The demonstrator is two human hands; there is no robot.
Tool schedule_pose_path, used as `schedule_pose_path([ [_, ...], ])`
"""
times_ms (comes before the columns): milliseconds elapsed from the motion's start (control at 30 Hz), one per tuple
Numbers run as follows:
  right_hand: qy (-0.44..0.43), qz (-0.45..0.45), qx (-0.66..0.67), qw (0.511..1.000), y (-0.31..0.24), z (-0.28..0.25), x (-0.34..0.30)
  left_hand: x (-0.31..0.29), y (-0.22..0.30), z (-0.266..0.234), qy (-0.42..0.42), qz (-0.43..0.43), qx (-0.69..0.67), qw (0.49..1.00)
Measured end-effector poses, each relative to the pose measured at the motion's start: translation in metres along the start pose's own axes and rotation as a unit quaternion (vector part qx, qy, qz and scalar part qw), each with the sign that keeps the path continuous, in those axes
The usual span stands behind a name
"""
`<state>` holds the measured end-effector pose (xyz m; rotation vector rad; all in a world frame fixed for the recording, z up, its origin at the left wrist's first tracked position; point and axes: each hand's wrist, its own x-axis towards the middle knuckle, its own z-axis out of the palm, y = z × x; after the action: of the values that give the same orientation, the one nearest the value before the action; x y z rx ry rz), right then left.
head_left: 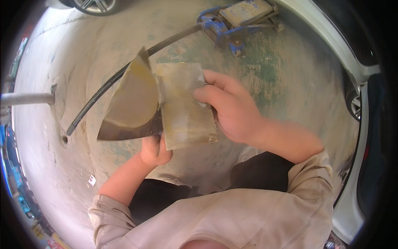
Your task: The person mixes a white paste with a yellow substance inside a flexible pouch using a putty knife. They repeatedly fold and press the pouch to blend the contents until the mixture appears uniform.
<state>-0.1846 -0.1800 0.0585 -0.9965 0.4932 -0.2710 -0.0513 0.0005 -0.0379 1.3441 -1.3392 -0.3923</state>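
Left hand [154,151] grips the wide scraper [130,101] from below, blade up and left. Right hand [232,110] fingers pinch a sandpaper sheet [184,106] against the blade's right edge. Looks like blade cleaning; next stroke needs steady pressure along the edge.

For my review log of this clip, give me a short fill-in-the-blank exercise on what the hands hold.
1. The left hand grips a wide scraper blade from ____.
2. The right hand presses a ____ sheet against the blade.
3. The floor jack on the concrete floor is ____.

Missing words: below; rectangular; blue
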Motion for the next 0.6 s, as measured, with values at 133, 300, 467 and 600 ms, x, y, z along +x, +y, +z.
schedule_pose_path([
  [133, 0.002, -0.004, -0.03, 1.0, -0.001, -0.001, -0.003, 0.017, 0.009, -0.002, -0.043, 0.082, 0.064, 0.994],
  [300, -0.01, -0.071, -0.053, 0.996, 0.003, -0.004, -0.002, 0.019, 0.013, 0.0, -0.092, 0.092, 0.07, 0.989],
  [467, -0.023, -0.066, -0.071, 0.995, 0.0, -0.004, -0.007, 0.022, 0.015, 0.0, -0.137, 0.074, 0.071, 0.985],
  [600, -0.029, -0.058, -0.059, 0.996, 0.002, -0.006, -0.009, 0.025, 0.01, 0.009, -0.172, 0.043, 0.068, 0.982],
])
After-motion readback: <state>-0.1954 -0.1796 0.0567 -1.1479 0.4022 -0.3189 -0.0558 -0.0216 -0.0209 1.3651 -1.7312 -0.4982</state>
